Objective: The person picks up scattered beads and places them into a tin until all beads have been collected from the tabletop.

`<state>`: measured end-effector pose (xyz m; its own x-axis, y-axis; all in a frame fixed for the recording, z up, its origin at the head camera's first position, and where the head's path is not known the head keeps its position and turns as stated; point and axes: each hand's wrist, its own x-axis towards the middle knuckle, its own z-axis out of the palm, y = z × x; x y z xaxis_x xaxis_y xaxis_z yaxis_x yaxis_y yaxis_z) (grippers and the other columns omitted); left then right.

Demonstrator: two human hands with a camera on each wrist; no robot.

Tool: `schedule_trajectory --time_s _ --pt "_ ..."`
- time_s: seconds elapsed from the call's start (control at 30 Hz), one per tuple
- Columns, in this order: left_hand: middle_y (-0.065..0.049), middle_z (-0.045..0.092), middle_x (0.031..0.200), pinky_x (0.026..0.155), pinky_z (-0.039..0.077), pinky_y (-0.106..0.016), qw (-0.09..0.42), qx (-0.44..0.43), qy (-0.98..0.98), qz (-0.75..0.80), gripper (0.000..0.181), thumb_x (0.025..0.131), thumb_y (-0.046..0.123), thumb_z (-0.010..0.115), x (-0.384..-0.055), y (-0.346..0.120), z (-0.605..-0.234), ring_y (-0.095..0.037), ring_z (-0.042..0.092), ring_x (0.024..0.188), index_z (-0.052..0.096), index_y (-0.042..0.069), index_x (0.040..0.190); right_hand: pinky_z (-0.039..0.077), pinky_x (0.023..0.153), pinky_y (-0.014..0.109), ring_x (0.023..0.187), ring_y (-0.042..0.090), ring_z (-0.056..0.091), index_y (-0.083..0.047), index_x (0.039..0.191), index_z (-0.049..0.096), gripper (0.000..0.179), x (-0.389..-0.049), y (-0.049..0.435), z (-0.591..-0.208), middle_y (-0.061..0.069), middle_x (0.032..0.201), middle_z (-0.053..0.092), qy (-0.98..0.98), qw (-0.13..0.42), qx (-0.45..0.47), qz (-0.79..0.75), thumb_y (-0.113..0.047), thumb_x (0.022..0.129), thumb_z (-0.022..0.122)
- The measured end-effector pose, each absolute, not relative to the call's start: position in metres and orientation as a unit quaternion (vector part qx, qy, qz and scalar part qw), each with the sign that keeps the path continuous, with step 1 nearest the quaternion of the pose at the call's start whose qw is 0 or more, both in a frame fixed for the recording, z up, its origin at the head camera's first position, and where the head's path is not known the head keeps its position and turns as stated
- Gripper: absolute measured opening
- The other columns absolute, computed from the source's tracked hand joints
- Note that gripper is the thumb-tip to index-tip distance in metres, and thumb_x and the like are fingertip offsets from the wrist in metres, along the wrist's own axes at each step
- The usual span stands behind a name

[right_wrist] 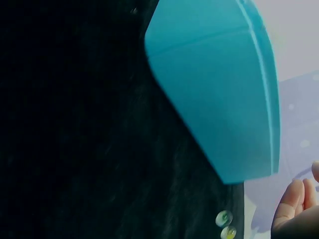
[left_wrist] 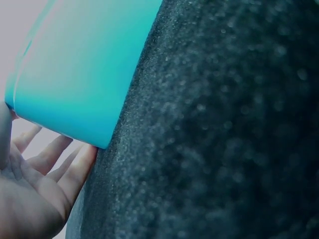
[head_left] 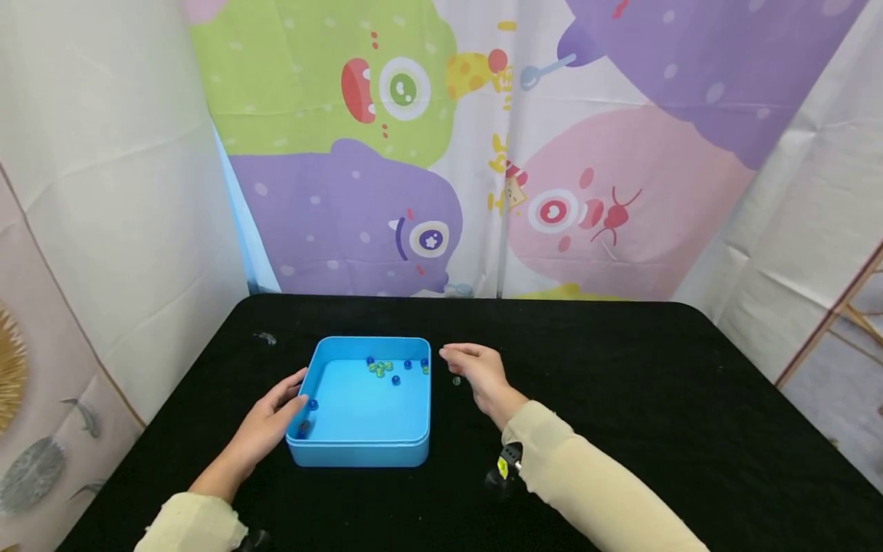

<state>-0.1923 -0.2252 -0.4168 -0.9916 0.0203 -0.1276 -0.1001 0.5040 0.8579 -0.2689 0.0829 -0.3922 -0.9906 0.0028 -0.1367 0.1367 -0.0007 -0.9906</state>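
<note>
A square light-blue box (head_left: 359,454) holds several blue marbles (head_left: 395,380) and several yellow-green marbles (head_left: 380,370). At its left side my left hand (head_left: 265,422) grips the wall, thumb over the rim and fingers along the outside. The left wrist view shows those fingers (left_wrist: 77,172) against the box's outer face (left_wrist: 65,109). My right hand (head_left: 483,376) hovers just right of the box with its fingertips close together; whether a marble sits between them is hidden. Below it a clear marble (head_left: 456,380) lies on the black table. Two marbles (right_wrist: 224,218) show there in the right wrist view.
A black cloth covers the table (head_left: 621,429). Some small clear object (head_left: 265,337) lies near the table's far left edge. Behind stands a curtain (head_left: 476,153) with cartoon figures. A dark round object (head_left: 498,480) is beside the right sleeve.
</note>
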Motion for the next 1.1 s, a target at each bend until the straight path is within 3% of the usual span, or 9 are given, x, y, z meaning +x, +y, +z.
schedule_trajectory --time_s 0.37,0.63,1.1 --pt "-0.025 0.028 0.144 0.094 0.036 -0.061 0.061 -0.026 0.86 0.505 0.057 0.099 0.035 0.038 -0.194 -0.227 -0.418 -0.047 0.03 0.127 0.018 0.017 0.149 0.043 0.094 0.042 0.103 0.033 0.057 0.004 0.111 0.064 0.027 -0.278 0.102 -0.408 0.014 0.111 0.063 0.711 0.01 0.097 -0.696 -0.01 0.087 0.063" --pt "-0.026 0.027 0.144 0.094 0.035 -0.061 0.066 -0.021 0.861 0.505 0.056 0.1 0.032 0.038 -0.193 -0.226 -0.416 -0.047 0.029 0.127 0.018 0.015 0.149 0.042 0.096 0.042 0.104 0.032 0.057 0.007 0.117 0.06 0.029 -0.286 0.107 -0.414 0.02 0.121 0.056 0.74 0.035 0.072 -0.668 0.0 0.089 0.056" --pt "-0.025 0.029 0.143 0.094 0.036 -0.061 0.061 -0.023 0.861 0.504 0.056 0.099 0.033 0.039 -0.194 -0.227 -0.417 -0.046 0.032 0.126 0.019 0.016 0.149 0.046 0.089 0.043 0.098 0.027 0.054 0.003 0.109 0.065 0.026 -0.299 0.114 -0.418 0.015 0.105 0.06 0.859 0.071 -0.001 -0.508 0.007 0.083 0.061"
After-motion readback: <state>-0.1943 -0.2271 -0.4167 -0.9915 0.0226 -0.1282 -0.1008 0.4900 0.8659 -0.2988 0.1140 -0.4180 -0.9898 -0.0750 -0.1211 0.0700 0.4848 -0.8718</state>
